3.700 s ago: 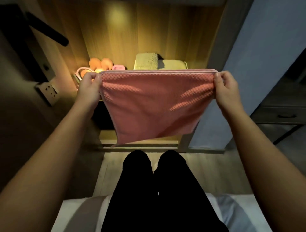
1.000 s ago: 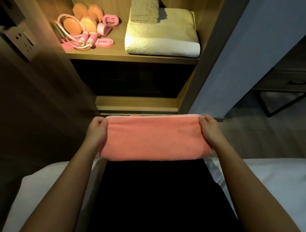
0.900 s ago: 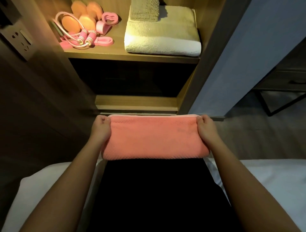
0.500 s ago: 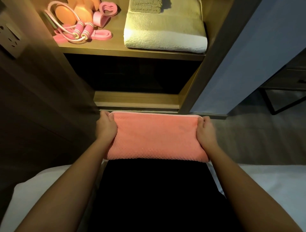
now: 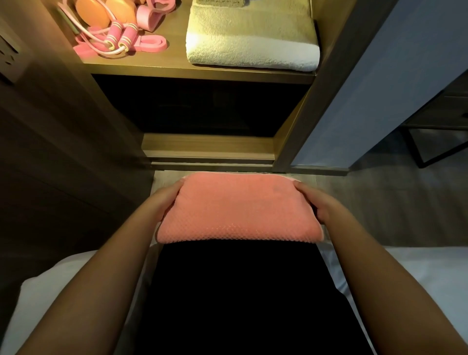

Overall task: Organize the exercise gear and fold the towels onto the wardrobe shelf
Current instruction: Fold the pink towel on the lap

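Observation:
A folded pink towel (image 5: 238,207) lies across my knees, over black trousers. My left hand (image 5: 162,202) grips its left end and my right hand (image 5: 321,205) grips its right end, fingers tucked around the edges. Above, on the lit wardrobe shelf (image 5: 202,69), a folded white towel (image 5: 250,48) carries a smaller olive towel (image 5: 220,2), cut off by the frame top. Left of them sit a pink skipping rope (image 5: 114,40), pink resistance bands (image 5: 152,45), a pink hand grip (image 5: 149,17) and orange dumbbells (image 5: 96,15).
I sit on a white bed (image 5: 405,273) facing the open wardrobe. A dark lower compartment (image 5: 202,106) lies under the shelf. A grey wardrobe door (image 5: 379,88) stands at the right, a wall socket (image 5: 7,58) at the left, a black metal frame (image 5: 430,152) on the floor.
The towel, held up spread 3.7 s ago, is now folded on my lap. Over the last second both hands slid along its ends and the view tilted down.

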